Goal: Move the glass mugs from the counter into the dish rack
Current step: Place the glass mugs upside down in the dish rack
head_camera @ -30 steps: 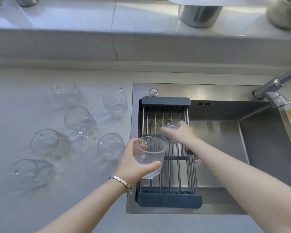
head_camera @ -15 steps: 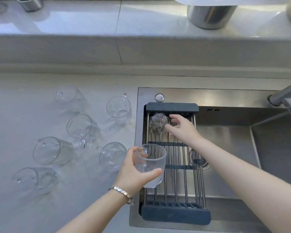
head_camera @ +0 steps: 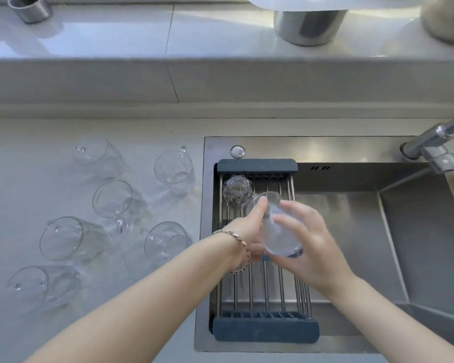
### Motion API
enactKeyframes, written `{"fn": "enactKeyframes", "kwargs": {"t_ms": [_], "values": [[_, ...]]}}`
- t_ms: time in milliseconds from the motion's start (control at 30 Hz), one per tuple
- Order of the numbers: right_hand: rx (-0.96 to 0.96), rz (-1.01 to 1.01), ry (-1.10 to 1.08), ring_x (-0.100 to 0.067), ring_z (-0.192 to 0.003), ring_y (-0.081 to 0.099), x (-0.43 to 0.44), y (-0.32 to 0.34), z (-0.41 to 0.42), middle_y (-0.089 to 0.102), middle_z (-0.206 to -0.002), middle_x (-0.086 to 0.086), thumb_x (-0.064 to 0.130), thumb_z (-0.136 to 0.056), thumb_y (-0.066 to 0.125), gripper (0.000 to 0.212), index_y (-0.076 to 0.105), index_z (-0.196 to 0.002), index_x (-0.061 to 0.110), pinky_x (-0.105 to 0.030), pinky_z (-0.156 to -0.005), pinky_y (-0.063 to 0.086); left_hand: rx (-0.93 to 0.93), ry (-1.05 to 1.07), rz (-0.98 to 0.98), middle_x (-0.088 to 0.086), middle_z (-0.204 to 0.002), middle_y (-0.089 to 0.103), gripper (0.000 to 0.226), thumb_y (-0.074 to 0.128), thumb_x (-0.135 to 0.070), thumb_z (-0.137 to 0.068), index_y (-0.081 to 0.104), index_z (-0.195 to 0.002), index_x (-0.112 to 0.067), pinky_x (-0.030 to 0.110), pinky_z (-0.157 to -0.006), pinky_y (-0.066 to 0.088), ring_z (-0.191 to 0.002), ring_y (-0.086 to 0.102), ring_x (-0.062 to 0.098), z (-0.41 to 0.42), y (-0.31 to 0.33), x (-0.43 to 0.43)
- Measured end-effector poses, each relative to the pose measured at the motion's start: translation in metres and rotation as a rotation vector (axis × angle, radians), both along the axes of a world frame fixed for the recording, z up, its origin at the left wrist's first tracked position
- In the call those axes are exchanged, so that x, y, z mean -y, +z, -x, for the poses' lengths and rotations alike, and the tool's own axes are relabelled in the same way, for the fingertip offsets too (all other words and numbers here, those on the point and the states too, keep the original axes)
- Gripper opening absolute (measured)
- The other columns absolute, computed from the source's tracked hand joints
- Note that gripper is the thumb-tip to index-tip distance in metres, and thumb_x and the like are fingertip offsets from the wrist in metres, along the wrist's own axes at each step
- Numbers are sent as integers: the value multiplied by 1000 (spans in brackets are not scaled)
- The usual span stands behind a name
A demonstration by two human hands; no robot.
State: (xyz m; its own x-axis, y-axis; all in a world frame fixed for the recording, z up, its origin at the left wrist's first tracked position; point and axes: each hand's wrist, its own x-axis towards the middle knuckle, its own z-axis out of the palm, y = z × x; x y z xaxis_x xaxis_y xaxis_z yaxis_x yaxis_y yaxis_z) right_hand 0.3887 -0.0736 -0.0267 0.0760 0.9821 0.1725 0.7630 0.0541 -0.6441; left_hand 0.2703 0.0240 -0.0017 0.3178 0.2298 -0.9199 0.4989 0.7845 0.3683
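Note:
A wire dish rack [head_camera: 266, 327] with dark end pieces spans the left part of the sink. One glass mug [head_camera: 237, 190] stands upside down at its far left corner. Above the rack's middle, a second glass mug [head_camera: 278, 231] is tilted, held between both hands: my left hand [head_camera: 249, 226] grips its left side, my right hand [head_camera: 307, 239] cups its right side and base. Several glass mugs wait on the counter to the left, among them one [head_camera: 174, 170] nearest the sink, one [head_camera: 165, 241] by my left forearm and one [head_camera: 63, 238] further left.
A steel sink [head_camera: 351, 231] lies under and right of the rack, with a faucet [head_camera: 435, 142] at its far right corner. On the raised ledge behind stand a metal pot [head_camera: 308, 24] and a small metal cup [head_camera: 30, 7].
My right hand let go of the upside-down mug at the rack's far end and came back. My left hand carried its mug rightward over the rack, where both hands now hold it tilted.

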Motion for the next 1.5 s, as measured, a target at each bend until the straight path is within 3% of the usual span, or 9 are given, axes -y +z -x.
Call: {"fn": "enactKeyframes", "kwargs": {"t_ms": [133, 200, 300, 567, 800, 933, 1033, 1233, 1500], "values": [[-208, 170, -319, 4, -110, 37, -21, -3, -21, 48, -124, 5, 19, -64, 82, 63, 53, -119, 23, -19, -98, 31, -171, -444, -639, 10, -93, 64, 45, 38, -51, -93, 62, -93, -13, 30, -73, 49, -76, 61, 19, 0, -14, -24], [-177, 267, -406, 2, -106, 39, -38, -11, -31, 48, -124, 2, 18, -67, 80, 63, 51, -123, 22, -20, -93, 31, -348, -758, -1130, 11, -128, 52, 38, 51, -36, -91, 51, -123, -15, 38, -93, 46, -111, 54, 25, 2, -30, -40], [-143, 409, -459, -16, -108, 48, -67, -25, -38, 42, -125, -4, 24, -69, 77, 65, 47, -127, 23, -25, -88, 36, -379, -1077, -1412, 6, -154, 23, 64, 57, -27, -89, 25, -144, -22, 42, -109, 31, -137, 28, 27, -5, -55, -60], [159, 562, -420, -33, -108, 44, -112, -62, -28, 39, -122, -12, 29, -74, 73, 65, 41, -130, 20, -38, -81, 47, -407, -1238, -1465, 10, -144, 39, 55, 62, -17, -86, 38, -136, -16, 41, -95, 40, -123, 43, 32, -7, -84, -80], [-108, 347, -455, -24, -113, 46, -67, -57, -17, 35, -130, -13, 15, -80, 68, 59, 39, -131, 10, -22, -90, 33, -404, -1078, -1306, 8, -158, 14, 76, 59, -5, -85, 17, -147, -20, 42, -115, 22, -144, 17, 28, 0, -68, -63], [-142, 416, -236, -18, -116, 48, -45, -37, 12, 49, -122, -6, 10, -80, 65, 40, 53, -119, 13, -23, -99, 35, -335, -769, -1442, 5, -150, 37, 52, 51, -5, -87, 42, -137, -17, 39, -111, 27, -138, 34, 22, 46, -34, -49], [-229, 570, 1, -9, -122, 42, -43, -22, 55, 46, -132, 1, 23, -78, 71, 58, 44, -129, 19, -28, -109, 33, -397, -466, -1527, 13, -140, 50, 47, 60, -1, -78, 57, -124, -9, 43, -106, 36, -129, 47, 31, 100, -13, -56], [-394, 580, 78, -11, -137, 26, -59, -35, 148, 29, -148, 3, 28, -62, 84, 103, 19, -142, 20, -22, -109, 21, -797, -340, -1135, 18, -157, 8, 101, 72, -34, -75, 7, -148, -7, 40, -119, 14, -145, 10, 32, 185, -13, -79], [-566, 505, -171, -6, -113, 43, -48, -34, 157, 45, -123, 3, 19, -57, 84, 81, 40, -125, 20, -21, -99, 34, -740, -253, -1088, 13, -139, 45, 94, 78, -37, -67, 28, -141, -7, 41, -107, 35, -126, 45, 32, 195, -26, -93]]}}
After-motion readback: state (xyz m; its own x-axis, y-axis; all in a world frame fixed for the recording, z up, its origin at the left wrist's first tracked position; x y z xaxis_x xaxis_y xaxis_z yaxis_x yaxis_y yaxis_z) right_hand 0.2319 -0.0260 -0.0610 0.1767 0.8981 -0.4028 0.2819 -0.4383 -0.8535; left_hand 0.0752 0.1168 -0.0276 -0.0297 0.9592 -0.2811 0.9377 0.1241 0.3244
